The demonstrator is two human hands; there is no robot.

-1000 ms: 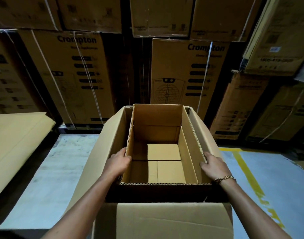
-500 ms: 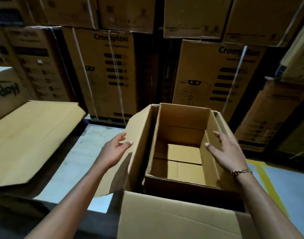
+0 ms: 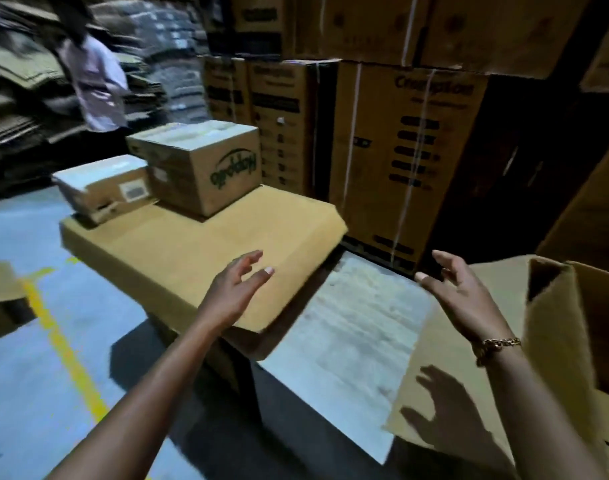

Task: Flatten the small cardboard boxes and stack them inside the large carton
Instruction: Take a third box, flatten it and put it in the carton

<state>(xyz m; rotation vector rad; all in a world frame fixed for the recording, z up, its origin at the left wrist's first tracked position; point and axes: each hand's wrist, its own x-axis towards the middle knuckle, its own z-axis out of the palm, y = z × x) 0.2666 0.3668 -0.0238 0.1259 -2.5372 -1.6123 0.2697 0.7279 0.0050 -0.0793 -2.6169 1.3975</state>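
The large open carton (image 3: 552,341) stands at the right edge, its left flap hanging outward. A small taped box with green lettering (image 3: 199,164) sits upright on a broad flat cardboard surface (image 3: 199,251) at centre left. Beside it, further left, lies a lower, partly crushed small box (image 3: 102,188). My left hand (image 3: 235,289) hovers open over the near corner of that flat cardboard, holding nothing. Over the gap between the cardboard surface and the carton, my right hand (image 3: 459,292) is open with fingers spread; a bracelet is on its wrist.
Tall stacks of printed cartons (image 3: 400,150) wall off the back and right. A person in a light shirt (image 3: 95,77) stands at the far left before piles of flat cardboard. A yellow floor line (image 3: 64,344) runs along the grey floor. Another box edge (image 3: 2,292) shows at far left.
My view has swung left, away from the open carton toward the small boxes. Both hands have left the carton's walls and now hang open in the air.
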